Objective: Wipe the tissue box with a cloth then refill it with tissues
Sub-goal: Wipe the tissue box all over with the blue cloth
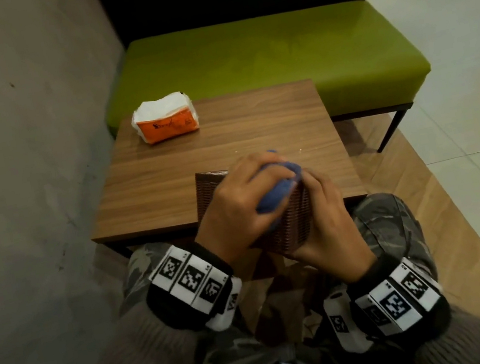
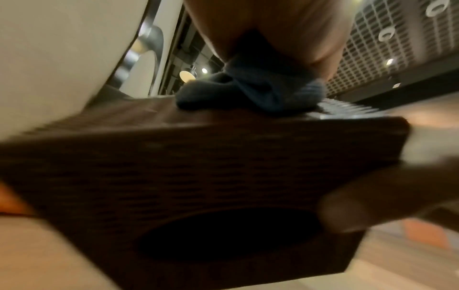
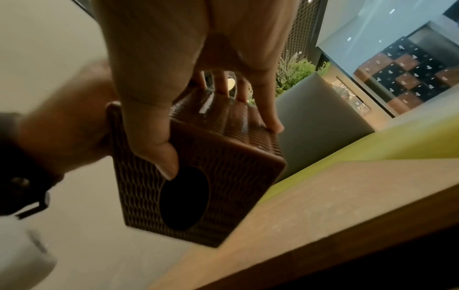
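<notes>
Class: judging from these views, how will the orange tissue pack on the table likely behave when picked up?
The orange tissue pack looks soft: its wrapper is crumpled and bulging, so it should squash under fingers. Probably light for its size. It lies flat on the table, so rolling seems unlikely.

Table [image 1: 168, 181]: in front of the person, its left side near the wall [image 1: 19, 156].
Bench [image 1: 259, 59]: behind the table, at its far edge.
Tissue pack [image 1: 166, 118]: on the far left corner of the table, well apart from the box.
Box [image 1: 294, 223]: at the near edge of the table, between both hands, tilted; its opening faces the person.
Cloth [image 1: 278, 189]: on top of the box, under the left hand [image 1: 237, 208].
Right hand [image 1: 329, 223]: on the right side of the box, thumb beside the opening.
Floor [image 1: 471, 173]: to the right of the table.
</notes>
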Motion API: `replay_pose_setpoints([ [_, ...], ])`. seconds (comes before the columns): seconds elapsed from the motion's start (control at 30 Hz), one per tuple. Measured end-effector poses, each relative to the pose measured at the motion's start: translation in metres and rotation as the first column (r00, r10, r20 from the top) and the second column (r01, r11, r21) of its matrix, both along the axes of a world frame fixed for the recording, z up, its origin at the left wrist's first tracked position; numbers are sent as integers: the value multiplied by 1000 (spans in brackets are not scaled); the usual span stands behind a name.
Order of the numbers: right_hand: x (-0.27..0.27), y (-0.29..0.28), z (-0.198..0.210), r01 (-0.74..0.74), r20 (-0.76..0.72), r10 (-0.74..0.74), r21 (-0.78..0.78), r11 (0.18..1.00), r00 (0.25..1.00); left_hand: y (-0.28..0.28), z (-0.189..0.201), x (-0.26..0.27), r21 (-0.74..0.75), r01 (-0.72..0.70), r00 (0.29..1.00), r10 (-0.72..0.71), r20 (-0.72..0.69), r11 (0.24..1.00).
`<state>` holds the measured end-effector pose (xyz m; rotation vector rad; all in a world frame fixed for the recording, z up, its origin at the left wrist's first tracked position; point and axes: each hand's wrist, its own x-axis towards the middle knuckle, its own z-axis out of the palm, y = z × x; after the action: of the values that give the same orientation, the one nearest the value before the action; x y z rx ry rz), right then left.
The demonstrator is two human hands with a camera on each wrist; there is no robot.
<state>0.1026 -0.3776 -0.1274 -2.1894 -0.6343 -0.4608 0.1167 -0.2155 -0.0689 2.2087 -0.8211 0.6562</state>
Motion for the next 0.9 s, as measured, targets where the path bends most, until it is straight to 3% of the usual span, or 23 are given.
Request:
replay_pose_setpoints([
  [0.1, -6, -11, -1, 20, -8, -20, 16, 1000, 1000, 35, -14, 11, -154, -281, 952, 255, -171, 947],
  [0.2, -11, -19, -4, 1, -11, 0, 13, 1000, 1000, 67, -24, 20, -232, -582, 759, 418, -498, 779],
  [0.23, -11, -22, -4, -9, 7, 9, 26, 1000, 1000, 79, -29, 22, -258, -660, 656, 374, -656, 706],
  [0.27, -9, -26, -4, -19, 36, 18, 34, 999, 999, 88, -30, 23, -299, -713, 527, 204, -825, 634],
  [0.3, -7, -31, -4, -31, 69, 29, 36, 999, 997, 93, -30, 21, -337, -743, 371, -64, -926, 579],
  [0.33, -3, -35, -3, -44, 102, 40, 38, 998, 994, 95, -28, 16, -353, -748, 219, -293, -931, 562],
  [0.37, 1, -39, -2, -58, 128, 53, 39, 998, 990, 95, -26, 9, -364, -720, 103, -427, -898, 591],
  [0.4, 4, -42, -1, -80, 149, 74, 34, 996, 986, 91, -22, 2, -376, -683, 39, -483, -875, 626],
  [0.57, 13, -46, 9, -219, 196, 228, -62, 974, 954, 78, -16, -11, -497, -640, 20, -634, -773, 585],
  [0.73, 20, -48, 13, -208, 176, 231, -140, 968, 957, 71, -21, -4, -486, -598, 5, -603, -797, 638],
  [0.83, 23, -43, 9, -106, 100, 121, -146, 984, 988, 62, -30, -2, -533, -625, 117, -607, -786, 570],
  [0.9, 25, -42, 3, -61, -73, 55, -81, 995, 996, 59, -37, -2, -590, -633, 200, -629, -751, 502],
])
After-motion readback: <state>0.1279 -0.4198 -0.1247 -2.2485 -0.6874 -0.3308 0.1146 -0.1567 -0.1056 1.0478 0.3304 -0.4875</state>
